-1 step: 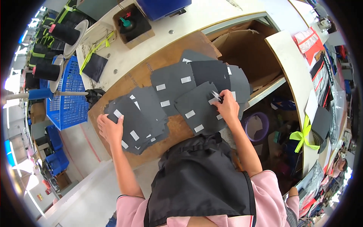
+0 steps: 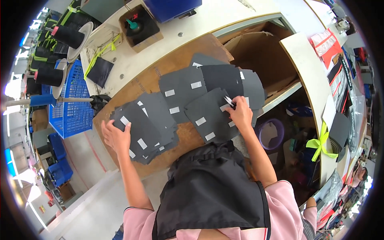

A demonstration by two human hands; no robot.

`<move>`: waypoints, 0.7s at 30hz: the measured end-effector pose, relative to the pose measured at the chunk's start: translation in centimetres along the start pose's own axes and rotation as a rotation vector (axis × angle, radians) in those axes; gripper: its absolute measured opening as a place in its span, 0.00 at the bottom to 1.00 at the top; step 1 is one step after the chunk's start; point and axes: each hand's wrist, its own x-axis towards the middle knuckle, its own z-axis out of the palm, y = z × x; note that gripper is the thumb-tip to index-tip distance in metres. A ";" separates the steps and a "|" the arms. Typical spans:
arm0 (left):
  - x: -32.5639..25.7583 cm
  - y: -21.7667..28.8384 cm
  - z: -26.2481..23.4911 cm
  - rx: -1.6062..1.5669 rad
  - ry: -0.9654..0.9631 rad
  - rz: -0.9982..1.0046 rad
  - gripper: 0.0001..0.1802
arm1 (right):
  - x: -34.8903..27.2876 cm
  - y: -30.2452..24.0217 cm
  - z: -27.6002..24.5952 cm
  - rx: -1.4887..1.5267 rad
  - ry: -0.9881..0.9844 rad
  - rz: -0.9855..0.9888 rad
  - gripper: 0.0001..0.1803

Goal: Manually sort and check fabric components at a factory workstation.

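My left hand (image 2: 117, 134) lies at the left edge of a fanned stack of dark grey fabric pieces (image 2: 134, 124). Its fingers are spread, and the thumb rests on the top piece near a white patch. Small thread snips (image 2: 230, 102) with silver blades and a dark handle are gripped in my right hand (image 2: 241, 114). That hand is over a grey piece with several white patches (image 2: 208, 114), whose right side it partly covers. More grey pieces (image 2: 182, 86) overlap behind it, along with a darker, nearly black one (image 2: 223, 78).
A brown board (image 2: 188, 134) lies under the pieces. Beyond it are a cardboard box holding a green-topped object (image 2: 138, 30) and a blue bin (image 2: 172, 10). To the right are an open carton (image 2: 260, 60) and a purple basket (image 2: 282, 134). Thread cones (image 2: 68, 36) and a blue crate (image 2: 72, 104) stand left.
My left hand's fingers have shifted very slightly at the stack's edge. My right hand and the snips look almost unmoved.
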 end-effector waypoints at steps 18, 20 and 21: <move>-6.8 17.0 -4.0 -1.179 -1.226 0.443 0.21 | -2.4 -8.4 -8.9 0.609 -0.148 -0.211 0.12; -7.3 16.4 -4.7 -1.358 -1.248 0.207 0.19 | -4.0 -9.0 -9.2 0.496 0.193 -0.355 0.20; -7.4 16.2 -4.9 -1.360 -1.243 0.199 0.19 | -4.5 -8.7 -9.3 0.482 0.246 -0.421 0.19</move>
